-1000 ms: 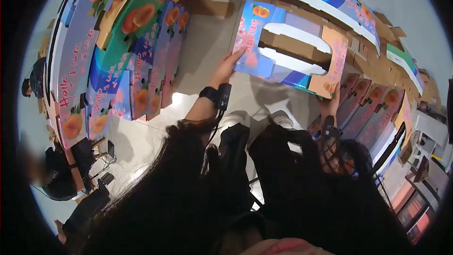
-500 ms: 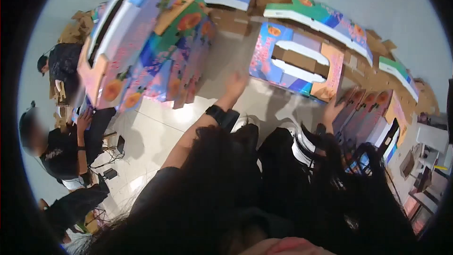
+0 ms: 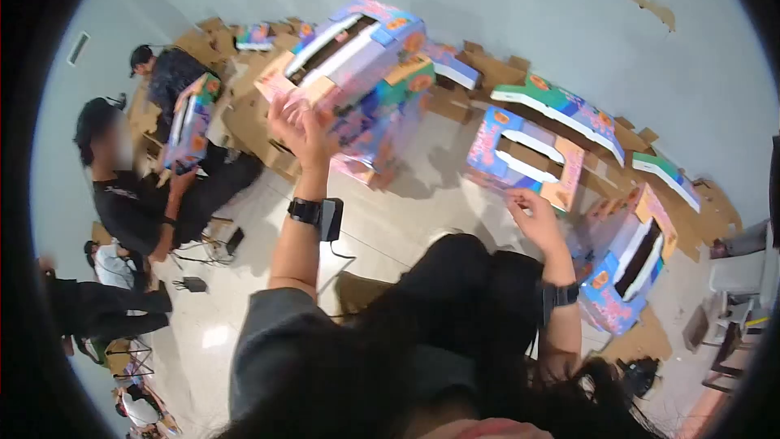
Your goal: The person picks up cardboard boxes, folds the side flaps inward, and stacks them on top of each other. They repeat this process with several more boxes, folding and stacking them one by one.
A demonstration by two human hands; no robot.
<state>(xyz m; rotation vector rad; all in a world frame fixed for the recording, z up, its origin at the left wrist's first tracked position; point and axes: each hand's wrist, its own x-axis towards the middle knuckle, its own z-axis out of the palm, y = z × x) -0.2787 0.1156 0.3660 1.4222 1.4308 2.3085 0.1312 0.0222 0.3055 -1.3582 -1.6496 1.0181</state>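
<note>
My left hand [image 3: 299, 132] is raised at the near corner of a colourful printed carton [image 3: 357, 45] with a long handle slot, its fingers apart. That carton rests on top of another printed carton [image 3: 382, 118]. My right hand [image 3: 536, 219] is loosely curled, fingers apart, at the near edge of a flower-printed carton [image 3: 487, 146] with white flaps around its top opening. Another carton [image 3: 630, 268] with a dark slot stands tilted to the right of my right hand. Both wrists wear black bands.
Flattened brown cardboard [image 3: 678, 219] and more printed cartons [image 3: 561, 106] line the wall. On the left, a seated person [image 3: 122, 187] in black holds a printed carton [image 3: 191, 122]; others sit beyond. Cables and a black adapter [image 3: 191, 284] lie on the tiled floor.
The view has turned left and risen. My left hand has moved up to the stacked carton; my right hand has come to the middle carton's near edge. The seated person's carton is now lifted.
</note>
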